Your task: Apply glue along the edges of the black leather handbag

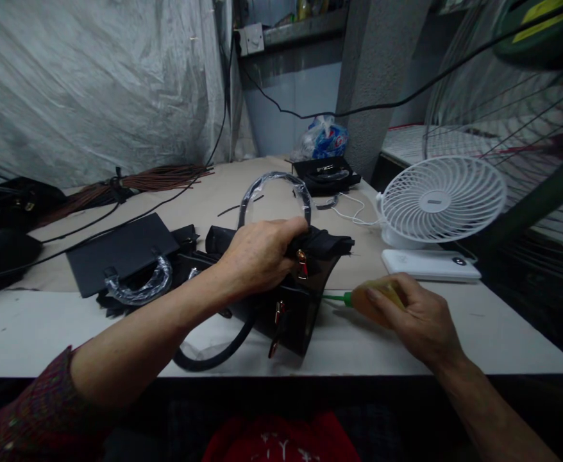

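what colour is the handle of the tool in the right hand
Amber-yellow tool handle, green at the neck; head view.

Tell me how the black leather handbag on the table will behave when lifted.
The black leather handbag probably keeps its shape: its end panel stands upright under the grip of the left hand. The plastic-wrapped arched handle looks slippery. Gold metal fittings hint at some weight.

Left hand (pixel 257 256) clenched palm-down; right hand (pixel 406 311) apparently curled in a loose grip.

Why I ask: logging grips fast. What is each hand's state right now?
Left hand: closed, gripping the black handbag at its top.
Right hand: closed around the screwdriver handle.
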`<state>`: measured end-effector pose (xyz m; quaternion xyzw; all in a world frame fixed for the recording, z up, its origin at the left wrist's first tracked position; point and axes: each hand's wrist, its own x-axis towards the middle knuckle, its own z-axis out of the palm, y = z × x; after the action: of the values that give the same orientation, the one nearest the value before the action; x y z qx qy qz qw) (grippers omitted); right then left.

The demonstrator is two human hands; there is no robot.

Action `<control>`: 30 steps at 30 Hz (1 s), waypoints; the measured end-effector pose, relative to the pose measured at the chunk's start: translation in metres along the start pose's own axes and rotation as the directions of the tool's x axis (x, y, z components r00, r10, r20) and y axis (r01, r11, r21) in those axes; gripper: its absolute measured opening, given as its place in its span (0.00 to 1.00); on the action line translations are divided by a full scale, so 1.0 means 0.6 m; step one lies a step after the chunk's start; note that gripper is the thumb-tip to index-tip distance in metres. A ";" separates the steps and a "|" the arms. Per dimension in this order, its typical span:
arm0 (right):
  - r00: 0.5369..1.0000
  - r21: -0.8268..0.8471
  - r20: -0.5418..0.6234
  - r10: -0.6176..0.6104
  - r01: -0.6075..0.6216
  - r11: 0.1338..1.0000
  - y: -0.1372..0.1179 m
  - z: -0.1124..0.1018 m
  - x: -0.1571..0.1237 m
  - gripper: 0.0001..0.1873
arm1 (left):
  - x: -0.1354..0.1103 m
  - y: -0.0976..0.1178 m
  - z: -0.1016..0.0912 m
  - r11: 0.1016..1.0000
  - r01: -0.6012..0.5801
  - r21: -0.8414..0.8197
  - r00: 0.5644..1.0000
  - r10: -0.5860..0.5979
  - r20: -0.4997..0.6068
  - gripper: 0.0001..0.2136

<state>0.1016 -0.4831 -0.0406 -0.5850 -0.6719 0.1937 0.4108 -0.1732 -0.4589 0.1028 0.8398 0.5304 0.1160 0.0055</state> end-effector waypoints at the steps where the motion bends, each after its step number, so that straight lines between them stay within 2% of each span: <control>1: 1.000 -0.015 -0.009 0.004 -0.005 1.000 0.001 0.000 0.002 0.18 | -0.001 0.001 0.000 1.000 -0.004 0.000 1.000 0.004 0.001 0.12; 5: 0.997 0.017 0.060 0.045 -0.046 0.999 0.006 0.002 0.008 0.20 | -0.003 0.001 0.000 1.000 -0.016 0.006 1.000 0.016 -0.005 0.12; 9: 0.999 -0.010 -0.016 0.029 -0.030 1.000 0.008 0.001 0.011 0.20 | -0.006 0.000 0.004 1.000 -0.010 0.013 1.000 0.010 -0.003 0.12; 13: 0.995 0.007 0.089 0.041 -0.042 0.999 0.007 -0.003 0.011 0.20 | -0.009 0.001 0.005 0.999 -0.027 0.017 0.999 0.028 -0.015 0.12; 18: 0.999 -0.030 -0.008 0.041 -0.041 0.999 0.006 -0.001 0.012 0.21 | -0.011 0.002 0.003 1.000 -0.019 0.011 1.000 0.019 -0.011 0.12; 22: 0.991 0.015 0.103 0.085 -0.087 0.996 0.004 0.000 0.012 0.21 | -0.011 0.002 0.004 0.999 -0.028 0.017 1.000 0.028 -0.009 0.12; 30: 0.987 0.018 0.081 0.138 -0.140 0.990 0.004 -0.005 0.003 0.21 | -0.013 0.001 0.004 1.000 -0.027 0.014 0.999 0.027 -0.026 0.14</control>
<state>0.1052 -0.4814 -0.0401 -0.6175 -0.6427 0.2530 0.3764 -0.1753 -0.4656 0.0993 0.8453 0.5197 0.1235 -0.0090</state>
